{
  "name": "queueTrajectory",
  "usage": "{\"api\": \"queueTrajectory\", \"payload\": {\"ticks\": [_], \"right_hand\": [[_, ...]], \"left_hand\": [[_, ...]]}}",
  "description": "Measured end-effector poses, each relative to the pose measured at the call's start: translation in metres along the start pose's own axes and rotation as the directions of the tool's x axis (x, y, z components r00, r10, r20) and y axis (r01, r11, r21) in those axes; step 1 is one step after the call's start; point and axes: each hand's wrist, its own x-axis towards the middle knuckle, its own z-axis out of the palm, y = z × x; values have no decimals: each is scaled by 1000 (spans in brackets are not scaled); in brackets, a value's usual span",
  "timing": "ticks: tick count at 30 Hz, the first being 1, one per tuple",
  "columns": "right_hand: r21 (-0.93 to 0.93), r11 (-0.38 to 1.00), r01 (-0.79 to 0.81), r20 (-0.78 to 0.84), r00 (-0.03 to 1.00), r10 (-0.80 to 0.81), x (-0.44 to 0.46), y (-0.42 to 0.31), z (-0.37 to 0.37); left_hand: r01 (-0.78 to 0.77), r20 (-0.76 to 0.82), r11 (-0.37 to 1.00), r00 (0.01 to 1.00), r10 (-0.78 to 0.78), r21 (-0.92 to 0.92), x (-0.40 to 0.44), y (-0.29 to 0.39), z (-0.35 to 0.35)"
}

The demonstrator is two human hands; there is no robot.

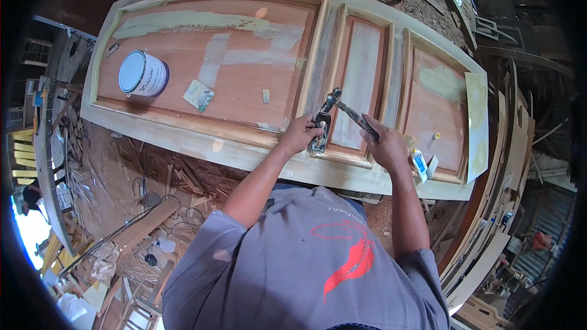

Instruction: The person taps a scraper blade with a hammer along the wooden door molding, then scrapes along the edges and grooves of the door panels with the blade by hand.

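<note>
My left hand (299, 135) is closed around a narrow dark block-shaped tool (321, 133) with pale spots; its exact kind is unclear. In my right hand (386, 145) is the handle of a hammer (354, 117), slanting up and left. The dark hammer head lies just beyond the upper end of the block-shaped tool; whether they touch is unclear. Both hands are over the near edge of a panelled wooden door (275, 154), lying flat, beside its middle panel. Pale filler patches mark its panels.
On the door's left panel stand a tin (144, 73), a stained square card (198, 95) and a small pale piece (266, 96). A small tube (419, 163) and a long pale strip (477, 125) lie at right. Wood scraps and a cable (131, 223) litter the floor.
</note>
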Motion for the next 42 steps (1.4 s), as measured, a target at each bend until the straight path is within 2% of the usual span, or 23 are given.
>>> {"api": "queueTrajectory", "payload": {"ticks": [1, 4, 7, 10, 13, 16, 19, 22, 26, 32, 34, 37, 40, 42], "right_hand": [[-23, 1000, 18, 0, 1000, -18, 2, 1, 0], [110, 994, 17, -80, 997, -9, 3, -2, 3], [-77, 997, 25, 65, 998, -20, 9, -6, -4], [-10, 999, 31, 24, 999, -30, 13, -4, 0], [4, 999, -38, 36, 999, 38, 10, -12, 0], [-94, 995, 17, 95, 995, -8, 16, -12, -8], [-19, 999, -48, 33, 998, 48, 18, -19, -5], [-68, 998, 18, 135, 991, -8, 22, -11, -3], [-65, 998, 16, 103, 995, -9, 24, -11, -6], [-76, 996, 44, 106, 994, -36, 26, -8, -9], [-41, 999, 8, 60, 998, -6, 24, -9, -2], [-117, 993, 23, 168, 986, -3, 23, -12, -15], [-23, 1000, 4, 86, 996, -2, 18, -10, -13], [-56, 998, 11, 135, 991, -3, 16, -10, -16]], "left_hand": [[-14, 5, 1000, 1000, 14, -11, 0, 0, 0], [33, -3, 998, 999, -33, -47, -4, 5, 0], [-1, 0, 1000, 1000, 1, -25, 0, -2, 0], [5, -7, 999, 1000, -5, 32, 1, -6, -1], [15, -19, 999, 1000, -14, 34, 3, -9, -1], [56, 0, 995, 998, -57, 81, 5, -1, 0], [75, -4, 994, 997, -75, 81, 4, 10, -2], [89, -8, 991, 996, -88, 103, 1, 18, 2], [58, 6, 995, 998, -59, 79, 5, 3, -1], [130, 27, 987, 991, -133, 96, 6, 5, -2], [107, 16, 991, 994, -109, 80, 8, 1, -2], [100, 31, 990, 994, -103, 105, 4, 0, -1], [68, 42, 994, 997, -72, 80, 4, -1, -1], [60, 39, 995, 997, -63, 78, 2, -6, -2]]}}
